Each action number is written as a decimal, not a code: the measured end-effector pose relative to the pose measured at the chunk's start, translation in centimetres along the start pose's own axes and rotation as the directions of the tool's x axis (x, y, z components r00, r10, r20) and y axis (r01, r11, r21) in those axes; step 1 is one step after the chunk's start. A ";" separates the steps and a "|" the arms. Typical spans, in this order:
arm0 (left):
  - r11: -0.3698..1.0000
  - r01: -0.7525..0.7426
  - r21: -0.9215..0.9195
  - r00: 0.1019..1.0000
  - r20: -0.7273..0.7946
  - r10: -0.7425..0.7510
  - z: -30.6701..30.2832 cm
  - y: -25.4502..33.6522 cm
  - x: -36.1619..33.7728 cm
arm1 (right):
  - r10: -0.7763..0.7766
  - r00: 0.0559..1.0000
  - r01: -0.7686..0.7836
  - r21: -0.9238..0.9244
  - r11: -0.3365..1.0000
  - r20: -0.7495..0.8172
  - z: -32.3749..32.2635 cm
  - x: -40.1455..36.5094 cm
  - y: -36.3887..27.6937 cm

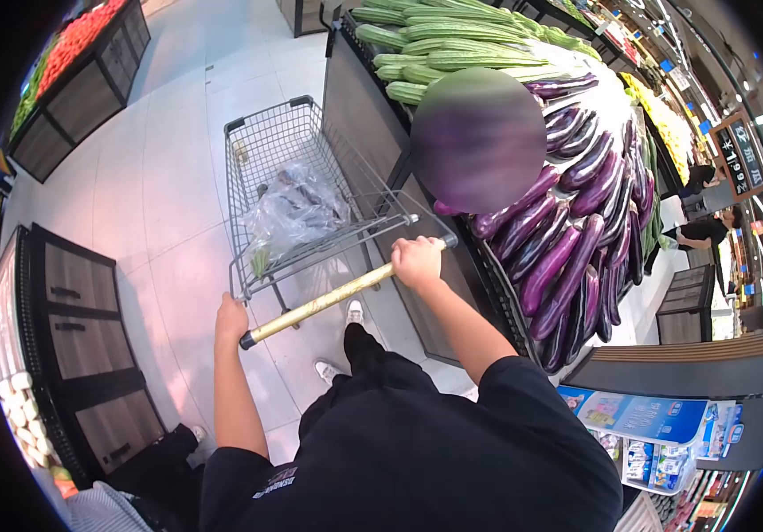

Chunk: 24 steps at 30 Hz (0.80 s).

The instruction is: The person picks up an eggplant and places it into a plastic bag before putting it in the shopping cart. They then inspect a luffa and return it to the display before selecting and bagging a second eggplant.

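Note:
A wire shopping cart [288, 133] stands in front of me, with clear plastic bags [297, 208] of produce inside. My right hand [418, 262] is wrapped round the right part of the cart's yellow handle [328, 300]. At the cart's left rear corner, my left hand [231, 317] is closed on the frame beside the handle's black end; its fingers are partly hidden. Purple eggplants [567, 257] lie heaped on the stand to the right of the cart, and long green ridged gourds [461, 44] lie beyond them. A blurred round patch covers some of the eggplants.
Dark wooden cabinets [89, 337] stand at the left, and another produce stand [89, 102] at the upper left. A blue and white display box [638, 421] is at the lower right. Other people [705, 232] are at the far right, and someone's dark clothing [155, 470] shows at the lower left.

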<state>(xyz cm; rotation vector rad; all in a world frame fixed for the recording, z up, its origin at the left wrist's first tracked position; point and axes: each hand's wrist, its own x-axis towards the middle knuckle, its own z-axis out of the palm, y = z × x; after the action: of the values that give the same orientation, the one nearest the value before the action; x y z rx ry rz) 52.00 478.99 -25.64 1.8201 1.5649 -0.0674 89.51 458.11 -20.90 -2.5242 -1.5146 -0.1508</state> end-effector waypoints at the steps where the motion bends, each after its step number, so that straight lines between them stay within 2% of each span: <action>1: 1.000 0.011 -0.013 1.000 -0.003 -0.011 -0.1 0.0 0.8 | -0.006 1.000 0.006 -0.013 1.000 -0.009 0.1 0.7 -0.1; 3: 1.000 0.000 0.003 1.000 -0.019 0.000 -0.7 -0.3 2.4 | 0.014 0.999 -0.015 0.016 1.000 0.031 0.0 1.8 -0.1; 5: 1.000 -0.004 0.021 1.000 -0.029 0.005 -1.2 1.0 2.6 | -0.013 0.999 0.015 0.050 0.999 -0.034 0.4 2.7 0.0; 7: 0.996 0.084 -0.040 0.996 0.013 -0.083 -3.0 3.9 2.4 | -0.033 0.999 0.032 0.044 0.999 0.011 -0.4 4.4 0.0; 11: 1.000 0.006 0.009 0.998 -0.055 -0.005 -2.2 1.4 6.7 | -0.066 0.997 0.063 0.087 0.994 0.033 0.3 6.9 0.8; 13: 0.998 0.029 0.056 0.999 -0.037 -0.027 -3.3 2.6 6.9 | -0.112 0.982 0.093 0.132 0.987 0.149 -0.2 8.0 1.1; 14: 0.998 0.024 0.060 0.999 -0.035 -0.022 -3.4 2.7 7.5 | -0.106 0.983 0.086 0.132 0.988 0.148 -0.3 8.8 1.3; 16: 0.997 0.028 0.071 0.996 -0.083 -0.022 -3.5 2.9 8.7 | -0.134 0.952 0.085 0.183 0.979 0.274 -0.6 10.3 1.5; 17: 0.997 0.026 0.075 0.997 -0.077 -0.020 -3.5 3.4 9.1 | -0.127 0.952 0.078 0.182 0.980 0.278 -0.7 10.8 1.6; 19: 0.994 0.092 0.062 0.995 -0.047 -0.089 -4.2 5.1 9.2 | -0.166 0.918 0.078 0.246 0.966 0.361 -1.2 12.1 1.8; 20: 0.996 0.090 -0.001 0.995 -0.048 -0.090 -4.1 4.2 10.4 | -0.186 0.902 0.082 0.268 0.960 0.390 -1.6 12.8 2.0; 23: 0.997 0.071 -0.033 0.996 -0.049 -0.073 -4.2 4.2 11.8 | -0.167 0.929 0.048 0.338 0.940 0.332 -1.5 14.4 2.7; 24: 0.996 0.076 -0.047 0.996 -0.039 -0.078 -4.5 4.3 12.1 | -0.147 0.955 0.023 0.426 0.904 0.259 -1.0 14.8 2.9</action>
<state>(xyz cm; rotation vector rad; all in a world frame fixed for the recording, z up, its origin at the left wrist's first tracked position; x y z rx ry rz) 57.15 491.58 -26.00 1.7361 1.6518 -0.0313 99.04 469.38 -17.49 -2.1991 -1.5542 0.4997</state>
